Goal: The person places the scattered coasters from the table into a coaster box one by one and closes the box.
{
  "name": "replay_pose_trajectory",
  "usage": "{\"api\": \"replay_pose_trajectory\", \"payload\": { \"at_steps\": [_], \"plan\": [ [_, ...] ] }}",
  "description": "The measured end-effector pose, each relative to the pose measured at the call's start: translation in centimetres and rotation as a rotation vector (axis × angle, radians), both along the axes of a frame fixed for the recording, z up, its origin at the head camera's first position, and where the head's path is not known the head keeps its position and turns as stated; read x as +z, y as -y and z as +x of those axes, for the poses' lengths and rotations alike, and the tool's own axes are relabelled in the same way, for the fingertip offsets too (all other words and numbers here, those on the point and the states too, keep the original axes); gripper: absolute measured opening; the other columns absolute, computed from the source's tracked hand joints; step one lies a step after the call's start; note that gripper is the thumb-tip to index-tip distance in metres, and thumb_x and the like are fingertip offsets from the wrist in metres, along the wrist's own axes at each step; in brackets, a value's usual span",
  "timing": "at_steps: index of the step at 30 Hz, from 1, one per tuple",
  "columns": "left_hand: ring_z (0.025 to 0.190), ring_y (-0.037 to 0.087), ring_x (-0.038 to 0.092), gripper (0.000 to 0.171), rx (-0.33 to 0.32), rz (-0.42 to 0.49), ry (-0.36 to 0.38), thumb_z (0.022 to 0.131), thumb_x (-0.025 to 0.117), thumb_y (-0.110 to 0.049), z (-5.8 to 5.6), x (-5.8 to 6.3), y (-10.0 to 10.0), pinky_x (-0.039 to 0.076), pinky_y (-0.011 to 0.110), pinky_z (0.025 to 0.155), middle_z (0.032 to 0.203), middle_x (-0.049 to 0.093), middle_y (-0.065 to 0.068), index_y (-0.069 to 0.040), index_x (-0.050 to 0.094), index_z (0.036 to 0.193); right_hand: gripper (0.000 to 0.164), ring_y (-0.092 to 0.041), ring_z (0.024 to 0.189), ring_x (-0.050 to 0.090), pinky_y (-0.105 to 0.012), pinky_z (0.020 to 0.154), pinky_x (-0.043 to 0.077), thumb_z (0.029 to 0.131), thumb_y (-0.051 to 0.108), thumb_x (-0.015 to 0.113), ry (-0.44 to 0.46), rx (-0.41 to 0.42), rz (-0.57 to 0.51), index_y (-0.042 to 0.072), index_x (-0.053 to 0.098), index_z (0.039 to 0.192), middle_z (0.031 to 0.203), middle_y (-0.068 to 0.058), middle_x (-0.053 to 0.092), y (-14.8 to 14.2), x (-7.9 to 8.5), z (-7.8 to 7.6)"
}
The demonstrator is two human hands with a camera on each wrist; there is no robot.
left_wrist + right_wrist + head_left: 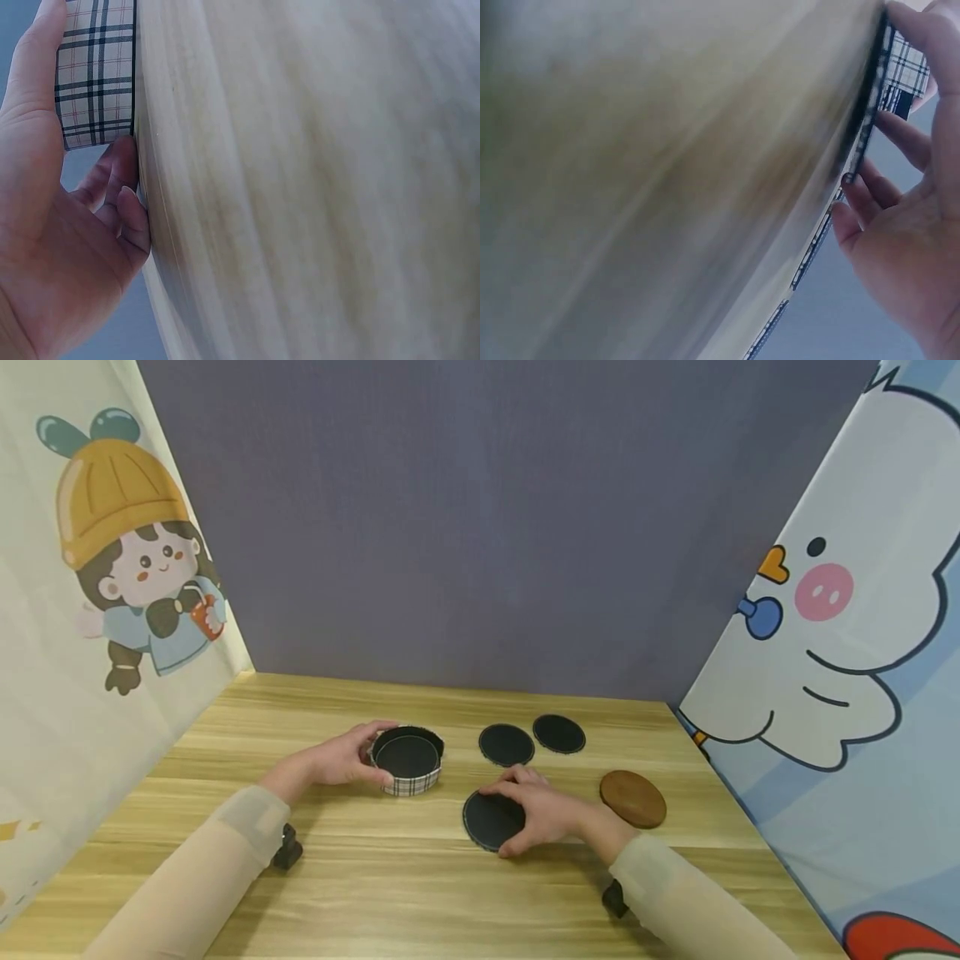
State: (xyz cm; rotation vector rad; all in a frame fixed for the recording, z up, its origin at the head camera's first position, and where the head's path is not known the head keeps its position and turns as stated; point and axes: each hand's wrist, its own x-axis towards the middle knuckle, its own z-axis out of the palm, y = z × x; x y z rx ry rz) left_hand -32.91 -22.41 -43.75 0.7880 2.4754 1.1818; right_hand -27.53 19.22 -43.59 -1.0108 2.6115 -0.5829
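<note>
A round plaid-sided holder (407, 767) with a black inside stands on the wooden table (375, 877). My left hand (341, 760) grips its left side, thumb at the far rim; the plaid wall (96, 75) shows against the palm in the left wrist view. My right hand (536, 810) lies over a black round coaster (487, 820) flat on the table, thumb at its near edge and fingertips (889, 127) at its rim (864, 135). Two more black coasters (506, 744) (558, 733) lie behind it.
A brown round coaster (633, 797) lies to the right of my right hand. Printed cartoon panels stand at the left (112, 568) and right (847, 635), a grey backdrop (480, 527) behind. Small black clips (287, 847) sit near my forearms.
</note>
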Motion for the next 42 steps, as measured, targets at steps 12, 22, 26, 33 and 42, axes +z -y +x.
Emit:
{"api": "replay_pose_trajectory", "payload": {
  "at_steps": [12, 22, 26, 33, 42],
  "plan": [
    [0.115, 0.030, 0.071, 0.106, 0.027, 0.001, 0.020, 0.092, 0.092, -0.027, -0.8, -0.8, -0.1, 0.055, 0.046, 0.103, 0.156, 0.051, 0.035, -0.007, 0.025, 0.172, 0.089, -0.027, 0.140, 0.037, -0.054, 0.111, 0.040, 0.081, 0.049, 0.092, -0.029, -0.063, -0.088, 0.040, 0.054, 0.161, 0.151, 0.000, 0.042, 0.3, 0.1, -0.3],
    [0.120, 0.034, 0.071, 0.108, 0.026, 0.015, 0.031, 0.092, 0.093, -0.027, -0.9, -1.4, -0.1, 0.055, 0.049, 0.106, 0.155, 0.051, 0.035, -0.006, 0.024, 0.172, 0.091, -0.028, 0.139, 0.039, -0.055, 0.110, 0.038, 0.081, 0.050, 0.090, -0.117, -0.073, -0.111, 0.034, 0.053, 0.163, 0.151, -0.004, 0.044, 1.9, 0.2, -1.8],
    [0.120, 0.035, 0.071, 0.108, 0.026, 0.023, 0.031, 0.091, 0.093, -0.026, -1.0, -1.5, 0.0, 0.055, 0.049, 0.106, 0.155, 0.051, 0.035, -0.006, 0.024, 0.172, 0.091, -0.029, 0.140, 0.040, -0.057, 0.112, 0.036, 0.080, 0.050, 0.090, -0.127, -0.078, -0.117, 0.034, 0.053, 0.163, 0.152, -0.006, 0.044, 2.7, 0.3, -2.4],
    [0.119, 0.035, 0.071, 0.108, 0.023, 0.018, 0.014, 0.091, 0.093, -0.027, -1.1, -1.7, -0.1, 0.056, 0.044, 0.103, 0.155, 0.050, 0.036, -0.006, 0.025, 0.172, 0.091, -0.030, 0.141, 0.038, -0.058, 0.114, 0.032, 0.081, 0.051, 0.089, -0.137, -0.085, -0.110, 0.034, 0.053, 0.163, 0.150, -0.005, 0.045, 4.4, 0.9, -3.5],
    [0.121, 0.035, 0.070, 0.106, 0.023, 0.034, 0.031, 0.091, 0.093, -0.027, -1.4, -1.9, -0.1, 0.055, 0.048, 0.106, 0.156, 0.051, 0.034, -0.008, 0.026, 0.171, 0.090, -0.034, 0.143, 0.036, -0.057, 0.115, 0.034, 0.085, 0.054, 0.087, -0.113, -0.113, -0.096, 0.034, 0.050, 0.165, 0.160, -0.008, 0.041, 6.8, 1.5, -4.8]
  ]
}}
